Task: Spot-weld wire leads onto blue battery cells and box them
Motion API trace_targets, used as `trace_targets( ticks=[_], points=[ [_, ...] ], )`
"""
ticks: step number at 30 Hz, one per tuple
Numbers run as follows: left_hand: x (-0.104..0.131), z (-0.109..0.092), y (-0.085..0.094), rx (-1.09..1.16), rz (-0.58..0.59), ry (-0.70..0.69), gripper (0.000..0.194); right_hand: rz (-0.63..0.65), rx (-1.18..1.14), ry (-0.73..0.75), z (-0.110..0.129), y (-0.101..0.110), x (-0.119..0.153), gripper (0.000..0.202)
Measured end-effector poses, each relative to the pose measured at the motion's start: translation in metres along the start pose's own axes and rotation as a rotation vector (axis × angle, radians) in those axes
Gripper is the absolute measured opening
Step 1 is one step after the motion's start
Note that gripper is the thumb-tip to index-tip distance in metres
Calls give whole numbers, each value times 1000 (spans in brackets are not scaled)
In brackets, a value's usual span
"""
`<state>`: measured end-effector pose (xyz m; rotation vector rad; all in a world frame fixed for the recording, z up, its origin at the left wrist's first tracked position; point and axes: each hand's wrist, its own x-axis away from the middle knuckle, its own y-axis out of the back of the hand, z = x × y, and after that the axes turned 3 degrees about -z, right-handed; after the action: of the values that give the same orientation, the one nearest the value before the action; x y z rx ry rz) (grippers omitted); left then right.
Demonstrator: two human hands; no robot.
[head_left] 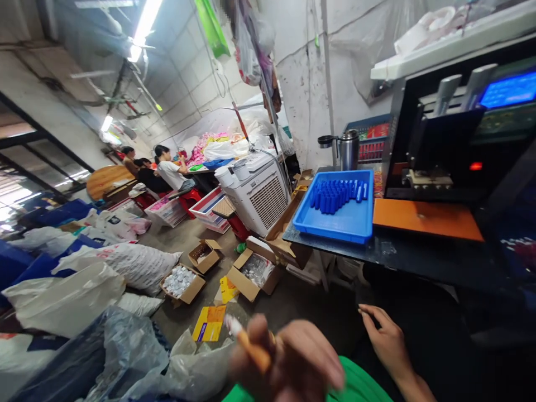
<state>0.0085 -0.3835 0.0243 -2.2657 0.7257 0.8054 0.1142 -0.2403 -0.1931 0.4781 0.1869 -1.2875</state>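
Blurred at the bottom middle, my left hand (pixel 288 357) holds a cigarette (pixel 257 353) between its fingers, the pale tip pointing up and left. My right hand (pixel 387 338) is low on the right, over dark clothing and below the black table (pixel 389 251). Its thumb and forefinger come together at the tips; whatever may be between them is too small to tell. On the table, a blue tray (pixel 339 226) holds several upright blue cylinders (pixel 329 198), with a few leaning or lying at the right of the group.
Right of the tray stands a black machine (pixel 448 134) with a blue screen and an orange plate (pixel 427 218). A metal flask (pixel 349 149) is behind the tray. Open cartons (pixel 251 273), sacks (pixel 125 262) and a white air cooler (pixel 262 195) stand left. Several people sit farther back.
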Motion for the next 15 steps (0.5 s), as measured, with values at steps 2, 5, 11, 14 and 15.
trace_targets(
  ticks=[2,5,11,14,15],
  points=[
    [-26,17,-6,-60,-133,2,64,-7,-5,-5,-1,-2,-2,29],
    [-60,63,13,-187,-189,118,49,-23,-9,-24,-3,-4,-6,27],
    [-102,203,108,-488,-141,448,37,-8,-17,-72,-6,-5,-10,24],
    [-122,263,134,-830,-14,546,28,3,-13,-97,-8,-6,-10,24],
    [-129,279,137,-947,61,574,26,5,-9,-104,-9,-7,-10,24]
  ],
)
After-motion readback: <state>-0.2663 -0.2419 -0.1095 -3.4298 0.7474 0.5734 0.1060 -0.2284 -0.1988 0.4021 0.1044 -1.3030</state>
